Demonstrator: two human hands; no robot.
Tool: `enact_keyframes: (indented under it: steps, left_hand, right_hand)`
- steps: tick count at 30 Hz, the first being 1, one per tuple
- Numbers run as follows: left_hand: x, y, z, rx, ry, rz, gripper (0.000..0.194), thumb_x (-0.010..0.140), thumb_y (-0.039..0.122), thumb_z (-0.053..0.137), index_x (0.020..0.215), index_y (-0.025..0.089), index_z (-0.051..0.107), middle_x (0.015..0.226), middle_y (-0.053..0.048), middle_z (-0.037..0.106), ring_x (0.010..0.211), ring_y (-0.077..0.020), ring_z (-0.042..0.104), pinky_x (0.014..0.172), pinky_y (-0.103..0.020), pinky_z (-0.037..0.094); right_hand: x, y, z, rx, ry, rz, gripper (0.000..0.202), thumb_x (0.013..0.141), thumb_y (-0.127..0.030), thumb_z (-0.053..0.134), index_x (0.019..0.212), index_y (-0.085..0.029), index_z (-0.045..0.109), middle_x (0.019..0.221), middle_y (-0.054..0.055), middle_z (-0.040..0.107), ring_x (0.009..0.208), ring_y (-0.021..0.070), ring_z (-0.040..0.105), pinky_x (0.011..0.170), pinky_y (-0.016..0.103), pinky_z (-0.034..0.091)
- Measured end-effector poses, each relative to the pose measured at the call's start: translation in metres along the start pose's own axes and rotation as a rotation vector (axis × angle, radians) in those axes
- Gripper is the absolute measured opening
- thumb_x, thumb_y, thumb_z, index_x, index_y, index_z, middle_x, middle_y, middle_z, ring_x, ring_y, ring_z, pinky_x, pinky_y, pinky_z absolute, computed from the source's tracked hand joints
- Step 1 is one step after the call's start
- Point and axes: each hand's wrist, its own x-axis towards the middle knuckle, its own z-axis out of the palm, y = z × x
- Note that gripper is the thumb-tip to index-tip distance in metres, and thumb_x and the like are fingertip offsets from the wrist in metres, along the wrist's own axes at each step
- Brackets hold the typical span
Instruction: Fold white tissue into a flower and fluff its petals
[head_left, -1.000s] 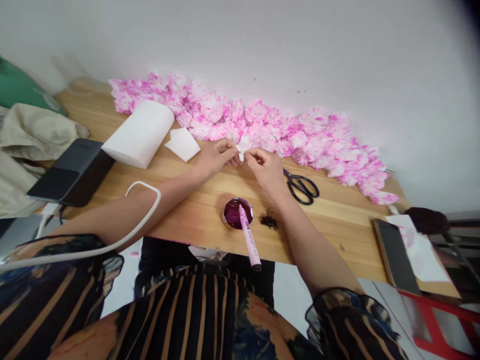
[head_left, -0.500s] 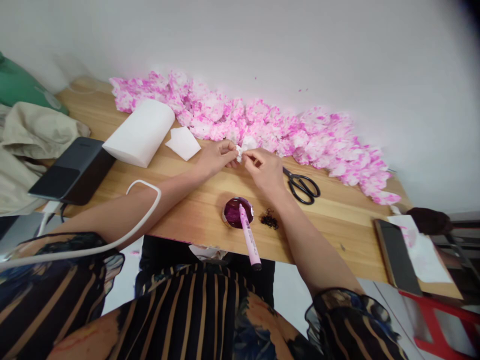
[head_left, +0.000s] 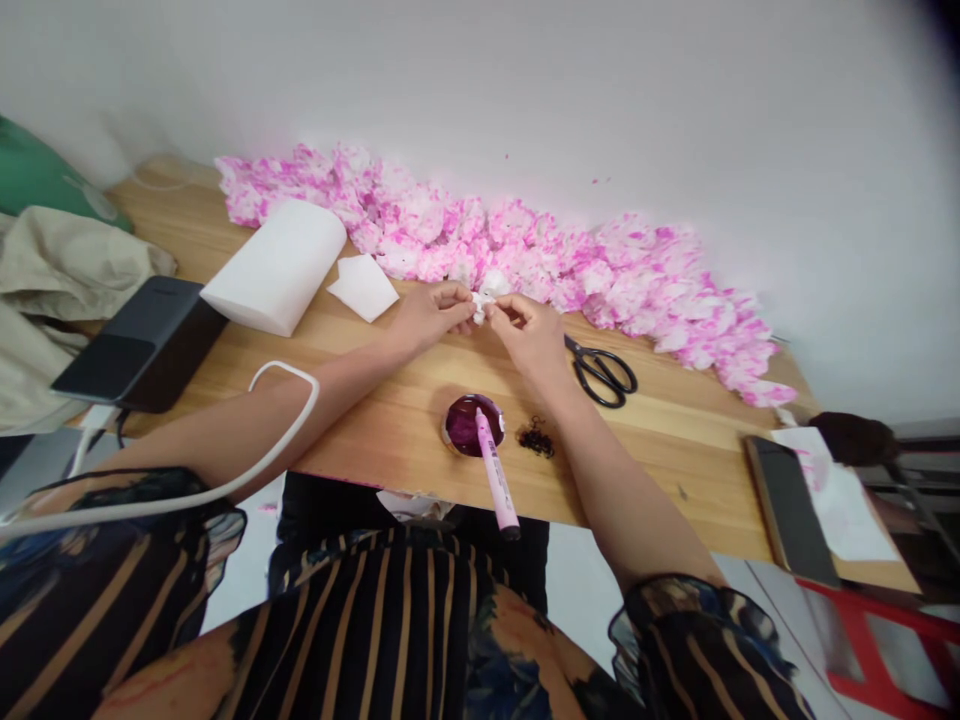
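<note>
No legible text: tiny, unreadable print on the pink marker (head_left: 498, 482).

- crumpled piece (head_left: 479, 310): wht
- flower row (head_left: 540, 250): mottled pink + wht, deeper pink at tips
- folded paper (head_left: 277, 265) & cut sheet (head_left: 364, 288): both plain wht
- marker (head_left: 496, 477): lt pink, dk lettering, blk end
- dish (head_left: 454, 438): dk purple inside
- scissors (head_left: 618, 372): blk handles
- curly bits (head_left: 537, 438): blk
- table (head_left: 675, 430): lt brn, streaky wood grain
- wall (head_left: 525, 80): pale grey, few pink specks
- box (head_left: 142, 335): dk grey/blk
- cable (head_left: 292, 430): wht
- cloth (head_left: 82, 265): beige
- top (head_left: 367, 620): blk w/ tan stripes, blue + rust floral patches
- frame, lower R (head_left: 862, 640): red
</note>
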Motion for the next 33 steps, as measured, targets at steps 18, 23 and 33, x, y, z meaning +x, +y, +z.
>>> enact_keyframes:
  steps: [18, 23, 33]
  left_hand:
    - [0.000, -0.003, -0.003, 0.132, -0.005, -0.049, 0.035, 0.085, 0.046, 0.077, 0.077, 0.015, 0.061, 0.065, -0.002, 0.068, 0.055, -0.0108, 0.064, 0.052, -0.020, 0.051]
    - [0.003, -0.006, -0.003, 0.166, -0.008, -0.070, 0.006, 0.086, 0.016, 0.067, 0.080, 0.015, 0.064, 0.060, 0.000, 0.067, 0.053, -0.0103, 0.063, 0.053, -0.020, 0.051]
    - [0.003, 0.000, -0.001, 0.039, 0.023, -0.093, 0.017, 0.089, 0.014, 0.062, 0.073, 0.014, 0.058, 0.064, -0.001, 0.070, 0.051, -0.0085, 0.062, 0.051, -0.019, 0.050]
  right_hand:
    - [-0.003, -0.005, -0.001, -0.052, -0.028, -0.044, 0.019, 0.089, -0.035, 0.058, 0.080, -0.020, 0.067, 0.073, 0.000, 0.067, 0.063, 0.0130, 0.053, 0.063, 0.028, 0.040]
    - [-0.001, 0.000, -0.002, -0.061, -0.015, -0.021, 0.019, 0.088, -0.036, 0.059, 0.081, -0.020, 0.068, 0.073, 0.000, 0.067, 0.064, 0.0133, 0.053, 0.065, 0.028, 0.042]
    - [0.002, 0.001, -0.004, 0.068, -0.021, 0.040, 0.031, 0.089, -0.048, 0.059, 0.080, -0.020, 0.068, 0.074, 0.001, 0.068, 0.067, 0.0133, 0.056, 0.065, 0.027, 0.044]
